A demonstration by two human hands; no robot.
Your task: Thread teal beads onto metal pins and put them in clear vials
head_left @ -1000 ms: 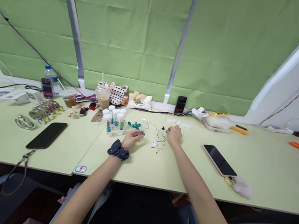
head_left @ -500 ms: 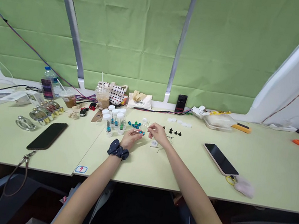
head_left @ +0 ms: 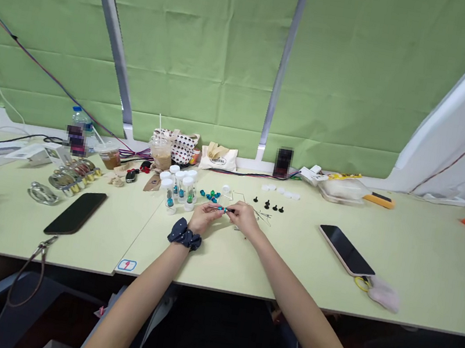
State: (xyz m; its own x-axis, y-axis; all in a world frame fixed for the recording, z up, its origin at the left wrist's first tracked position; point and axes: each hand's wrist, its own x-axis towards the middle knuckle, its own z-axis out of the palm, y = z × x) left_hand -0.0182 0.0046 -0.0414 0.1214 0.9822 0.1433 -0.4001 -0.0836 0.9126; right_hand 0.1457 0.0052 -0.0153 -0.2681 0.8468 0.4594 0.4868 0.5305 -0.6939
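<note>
My left hand (head_left: 202, 217) is closed, its fingertips pinching a small shiny blue part (head_left: 222, 208) with a thin metal rod along it. My right hand (head_left: 245, 218) is closed too, gripping a small dark piece (head_left: 231, 210) that meets the right end of the blue part. The two hands nearly touch. Just beyond them lies a cluster of loose blue and green parts (head_left: 212, 196). Left of my left hand stand several clear vials with white caps (head_left: 170, 200), holding blue and green parts. Thin metal rods (head_left: 265, 217) lie behind my right hand.
Several black pegs (head_left: 275, 208) and white caps (head_left: 292, 195) sit at the back. Phones flank me, a dark one (head_left: 75, 214) left and another (head_left: 344, 249) right. Iced drinks (head_left: 160, 154), a tote bag (head_left: 184, 147) and a plastic box (head_left: 343, 190) line the wall.
My right hand has come down and left to meet the blue part, and a dark piece now shows at its fingertips. The left hand has barely moved. The view has shifted slightly.
</note>
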